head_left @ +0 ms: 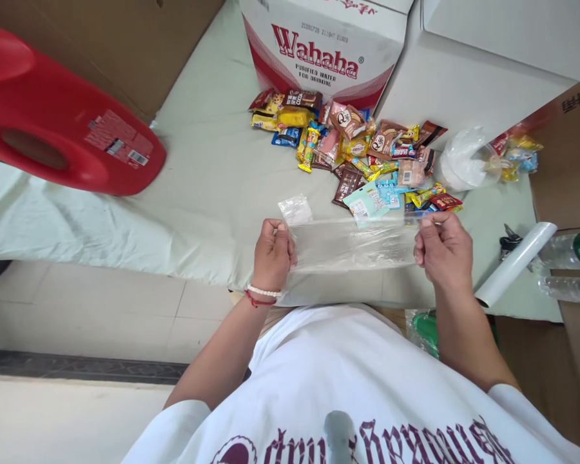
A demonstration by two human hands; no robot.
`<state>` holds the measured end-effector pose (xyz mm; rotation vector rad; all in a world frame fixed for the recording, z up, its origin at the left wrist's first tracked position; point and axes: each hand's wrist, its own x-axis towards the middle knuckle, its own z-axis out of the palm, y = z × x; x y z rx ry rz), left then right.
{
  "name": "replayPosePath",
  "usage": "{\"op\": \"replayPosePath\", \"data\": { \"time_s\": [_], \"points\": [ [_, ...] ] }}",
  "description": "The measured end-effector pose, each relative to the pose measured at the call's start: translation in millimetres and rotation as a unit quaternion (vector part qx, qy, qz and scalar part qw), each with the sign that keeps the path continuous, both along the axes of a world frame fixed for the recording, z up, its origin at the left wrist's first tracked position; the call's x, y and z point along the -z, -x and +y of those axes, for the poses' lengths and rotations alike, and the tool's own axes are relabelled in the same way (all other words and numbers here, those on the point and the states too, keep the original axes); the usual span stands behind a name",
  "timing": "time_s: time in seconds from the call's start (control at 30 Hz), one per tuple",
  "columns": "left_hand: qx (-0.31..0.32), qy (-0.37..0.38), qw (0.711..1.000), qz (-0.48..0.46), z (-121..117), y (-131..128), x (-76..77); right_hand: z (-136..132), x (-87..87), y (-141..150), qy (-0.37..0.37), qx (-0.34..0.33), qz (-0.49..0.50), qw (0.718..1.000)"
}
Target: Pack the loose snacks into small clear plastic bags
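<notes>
1. Head view: my left hand (273, 254) is closed, thumb and fingers pinching one end of a clear plastic film (352, 243).
2. My right hand (444, 250) grips the other end, fingers curled in with the thumb pressed down, so the film spans the space between my two fists, above the near edge of the table with its pale green cloth (203, 206).
3. On my left wrist sit a white beaded bracelet (263, 291) and a red string bracelet (258, 300).
4. Just beyond my left fist lies a small clear packet (296, 210), flat on the cloth.
5. Past the film I see a loose pile of wrapped snacks (347, 120), in front of the Wahaha water carton (319, 61).
6. A clear plastic tub (466, 161) stands at the right of that pile.
7. Near my right forearm a white roll (517, 264) lies slanted, close to a clear plastic bottle (563, 250).
8. Well off to my left is a big red jug (72, 122) with a handle hole.
</notes>
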<state>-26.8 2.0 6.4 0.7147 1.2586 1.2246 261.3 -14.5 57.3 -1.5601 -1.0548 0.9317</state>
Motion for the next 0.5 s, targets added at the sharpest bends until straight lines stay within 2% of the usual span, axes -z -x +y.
{"op": "replayPosePath", "data": {
  "time_s": [0.07,0.13,0.27,0.33,0.37,0.5],
  "points": [
    [0.024,0.047,0.998,-0.022,3.3,1.7,-3.4,23.5,3.2,-7.3,0.036,-0.045,0.014,0.998],
    [0.058,0.107,0.990,-0.066,4.1,0.0,-5.8,49.4,11.1,-9.7,0.079,-0.078,0.070,0.991],
    [0.165,0.135,0.972,-0.098,-2.4,-5.7,-3.6,83.6,29.6,-5.0,0.121,-0.070,0.179,0.974],
    [0.190,0.140,0.969,-0.076,-6.9,-8.6,2.8,83.9,35.8,-0.6,0.125,-0.073,0.205,0.968],
    [0.181,0.147,0.970,-0.067,-8.7,-10.3,7.0,80.0,38.0,1.5,0.126,-0.080,0.213,0.965],
    [0.091,0.165,0.979,-0.075,-13.3,-19.5,22.2,50.5,43.7,0.9,0.174,-0.157,0.194,0.953]
  ]
}}
